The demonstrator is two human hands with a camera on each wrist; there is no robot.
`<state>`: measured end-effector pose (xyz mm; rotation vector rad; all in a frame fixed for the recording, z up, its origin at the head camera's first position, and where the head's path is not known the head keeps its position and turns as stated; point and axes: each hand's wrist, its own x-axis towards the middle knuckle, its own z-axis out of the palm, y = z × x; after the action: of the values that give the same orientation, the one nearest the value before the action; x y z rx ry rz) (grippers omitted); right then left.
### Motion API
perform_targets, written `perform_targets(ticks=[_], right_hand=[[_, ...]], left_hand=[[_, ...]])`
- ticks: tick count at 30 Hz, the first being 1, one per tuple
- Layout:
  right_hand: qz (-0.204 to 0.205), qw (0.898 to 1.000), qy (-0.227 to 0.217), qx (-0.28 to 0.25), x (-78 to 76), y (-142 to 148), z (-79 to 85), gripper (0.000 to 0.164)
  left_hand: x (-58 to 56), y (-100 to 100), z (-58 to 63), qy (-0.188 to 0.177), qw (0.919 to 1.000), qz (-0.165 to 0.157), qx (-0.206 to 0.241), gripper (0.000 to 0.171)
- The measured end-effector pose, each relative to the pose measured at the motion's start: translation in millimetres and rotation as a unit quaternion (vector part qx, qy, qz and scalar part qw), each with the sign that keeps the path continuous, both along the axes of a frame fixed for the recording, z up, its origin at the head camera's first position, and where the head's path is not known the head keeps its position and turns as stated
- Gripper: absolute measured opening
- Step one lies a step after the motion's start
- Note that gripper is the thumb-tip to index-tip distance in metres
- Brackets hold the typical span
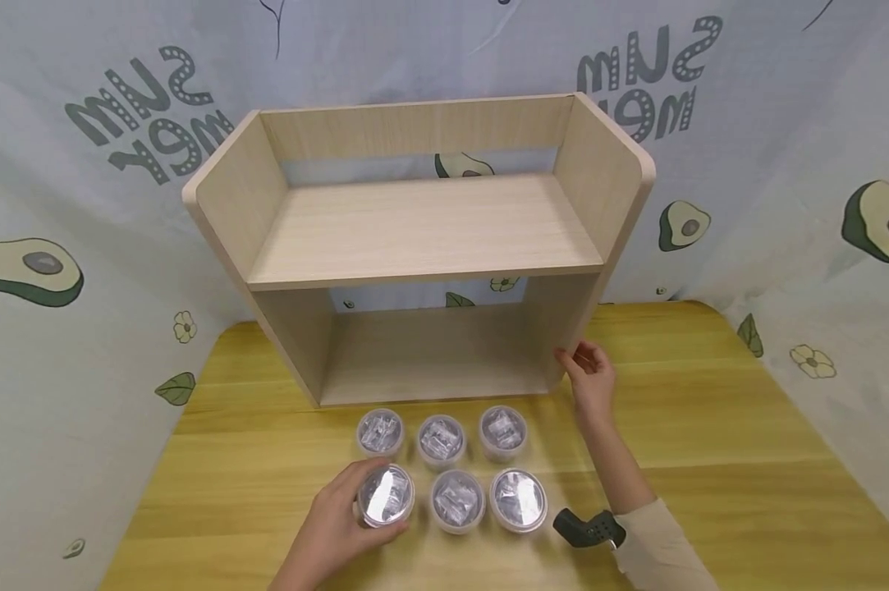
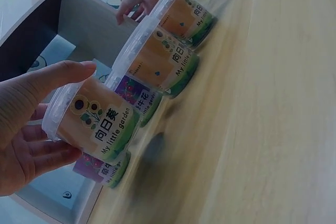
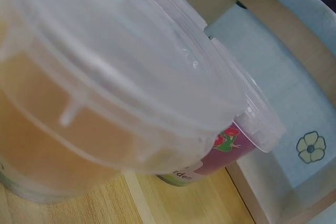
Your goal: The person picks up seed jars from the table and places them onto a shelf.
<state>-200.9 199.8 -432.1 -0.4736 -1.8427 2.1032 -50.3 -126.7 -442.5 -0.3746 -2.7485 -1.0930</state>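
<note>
My left hand (image 1: 333, 521) grips a clear-lidded planting cup (image 1: 387, 495), thumb on one side and fingers on the other. Its orange label (image 2: 93, 121) shows sunflowers and "My little garden"; a shadow falls on the table below it. Two more orange-labelled cups, a middle one (image 1: 457, 501) and a right one (image 1: 518, 500), stand beside it in the front row. Behind them is a row of three cups (image 1: 441, 441), with purple labels (image 2: 135, 94) where these show. My right hand (image 1: 593, 384) holds the front edge of a wooden shelf's right side panel (image 1: 573, 328), thumb inside.
The two-tier shelf (image 1: 429, 226) stands at the back of the wood-grain table (image 1: 710, 427), its lower compartment facing the cups. Behind hangs a cloth (image 1: 769, 287) printed with avocados and lettering. A dark device (image 1: 588, 529) sits at my right wrist by the sleeve.
</note>
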Motion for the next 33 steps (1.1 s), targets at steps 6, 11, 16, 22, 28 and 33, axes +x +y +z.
perform_targets(ticks=[6, 11, 16, 22, 28, 33], right_hand=[[-0.001, 1.000, -0.001, -0.006, -0.4, 0.8, -0.2, 0.020], [-0.002, 1.000, -0.005, 0.001, 0.2, 1.8, -0.1, 0.020], [0.004, 1.000, -0.005, -0.001, 0.6, 1.3, 0.9, 0.020], [0.011, 1.000, -0.001, -0.002, 0.8, 1.0, 1.2, 0.021], [0.009, 1.000, 0.001, -0.003, -0.1, 0.4, 1.0, 0.021], [0.006, 1.000, 0.006, 0.000, 0.4, -0.3, 0.3, 0.021]], left_hand=[[-4.1, -1.6, 12.0, -0.017, 0.9994, 0.001, 0.030, 0.072], [-9.6, -6.7, 26.0, -0.050, 0.9975, -0.004, 0.050, 0.072], [-14.8, -11.7, 36.2, -0.060, 0.9958, -0.032, 0.061, 0.073], [-19.0, -13.9, 43.9, -0.060, 0.9964, -0.036, 0.049, 0.074], [-23.0, -16.8, 51.4, -0.069, 0.9956, -0.023, 0.058, 0.073], [-25.2, -20.6, 59.1, -0.081, 0.9947, -0.027, 0.058, 0.073]])
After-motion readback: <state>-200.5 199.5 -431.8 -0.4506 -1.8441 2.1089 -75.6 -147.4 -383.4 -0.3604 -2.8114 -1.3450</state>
